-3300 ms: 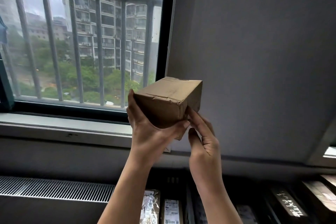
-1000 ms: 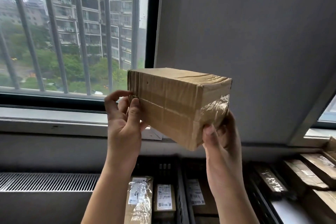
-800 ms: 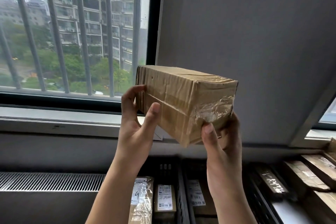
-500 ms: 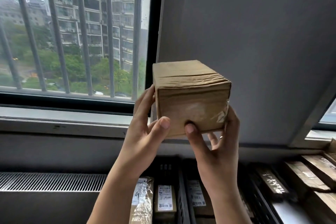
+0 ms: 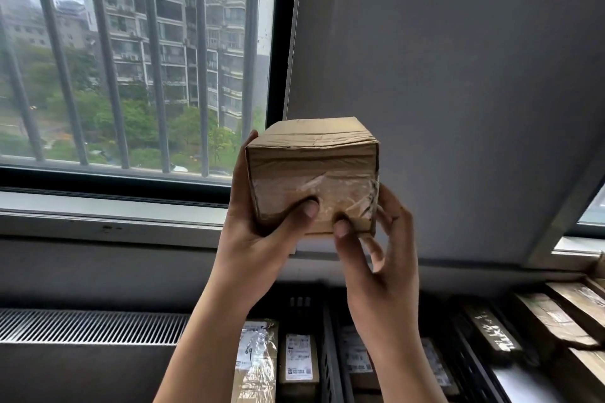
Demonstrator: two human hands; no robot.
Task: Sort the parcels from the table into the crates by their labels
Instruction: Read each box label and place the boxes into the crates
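Note:
A brown cardboard parcel (image 5: pixel 312 170) with clear tape over its near end is held up at chest height in front of the grey wall. My left hand (image 5: pixel 258 232) grips its left side, thumb pressed on the taped face. My right hand (image 5: pixel 376 258) holds the lower right corner, thumb on the front and fingers behind. No label shows on the faces turned to me. Below stand dark crates (image 5: pixel 327 353) holding parcels with white labels (image 5: pixel 297 357).
A barred window (image 5: pixel 131 59) fills the upper left above a sill and a radiator grille (image 5: pixel 88 325). More taped brown parcels (image 5: pixel 563 321) lie stacked at the lower right, beside a dark box with white writing (image 5: pixel 494 330).
Both hands have turned the parcel from its long side to its short taped end facing me. It has also dropped slightly and my thumbs now sit on that end face.

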